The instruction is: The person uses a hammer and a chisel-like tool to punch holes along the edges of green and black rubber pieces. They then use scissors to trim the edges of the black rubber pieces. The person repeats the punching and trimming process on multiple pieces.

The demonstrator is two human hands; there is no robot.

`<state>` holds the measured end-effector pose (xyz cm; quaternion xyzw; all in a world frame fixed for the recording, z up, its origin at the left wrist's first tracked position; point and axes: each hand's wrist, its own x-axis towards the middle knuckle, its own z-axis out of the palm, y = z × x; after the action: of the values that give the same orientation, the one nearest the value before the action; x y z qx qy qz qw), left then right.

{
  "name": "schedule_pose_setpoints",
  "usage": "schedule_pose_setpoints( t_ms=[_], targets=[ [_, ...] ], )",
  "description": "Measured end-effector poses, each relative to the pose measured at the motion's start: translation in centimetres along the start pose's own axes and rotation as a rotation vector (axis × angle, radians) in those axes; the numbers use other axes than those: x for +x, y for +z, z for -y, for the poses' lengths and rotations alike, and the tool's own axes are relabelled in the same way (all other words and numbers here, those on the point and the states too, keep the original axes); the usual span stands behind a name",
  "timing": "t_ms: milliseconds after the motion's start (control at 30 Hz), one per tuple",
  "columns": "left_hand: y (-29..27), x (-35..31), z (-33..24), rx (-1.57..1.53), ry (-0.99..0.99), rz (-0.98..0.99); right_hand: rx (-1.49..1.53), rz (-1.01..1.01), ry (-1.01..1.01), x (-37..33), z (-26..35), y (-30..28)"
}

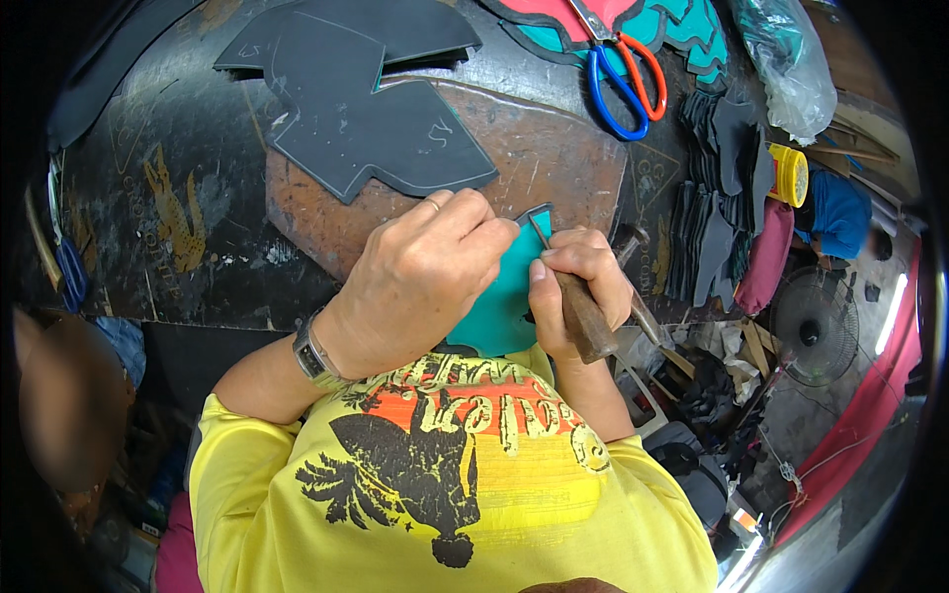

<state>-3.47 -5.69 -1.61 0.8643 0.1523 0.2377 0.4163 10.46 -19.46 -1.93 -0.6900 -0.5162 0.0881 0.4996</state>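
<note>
My left hand (420, 262), a ring on one finger and a watch at the wrist, is closed at the edge of a teal piece of sheet material (499, 301). Its fingertips are mostly hidden. Dark edging runs along the top of this piece, which hangs over the table's near side against my shirt. In my right hand (590, 265) is a wooden-handled tool (585, 321), gripped between thumb and fingers. Its thin metal shaft points up toward the dark edging; the exact tip shape is hard to make out. A hammer (647, 318) lies just right of that hand.
Beneath the work is a brown board (554, 163) on a dark table. Black cut pieces with chalk lines (381, 133) overlap it. Scissors (618, 84) with blue and red handles lie beyond. Stacked black pieces (714, 188) stand right, near a yellow tub (788, 176). A person (74, 395) is at left.
</note>
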Motion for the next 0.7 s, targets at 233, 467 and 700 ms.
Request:
schedule_pose_setpoints(
  t_ms=[233,467,700],
  targets=[
    [-0.02,-0.07,0.10,0.021,0.010,0.002,0.124,-0.058,0.017,-0.20,-0.20,0.01],
    [0.10,-0.06,0.10,0.007,0.007,-0.011,0.043,0.010,-0.031,0.05,-0.20,-0.02],
    [0.02,-0.03,0.12,0.011,0.010,-0.011,0.173,-0.039,0.070,-0.07,-0.30,-0.03]
  ],
)
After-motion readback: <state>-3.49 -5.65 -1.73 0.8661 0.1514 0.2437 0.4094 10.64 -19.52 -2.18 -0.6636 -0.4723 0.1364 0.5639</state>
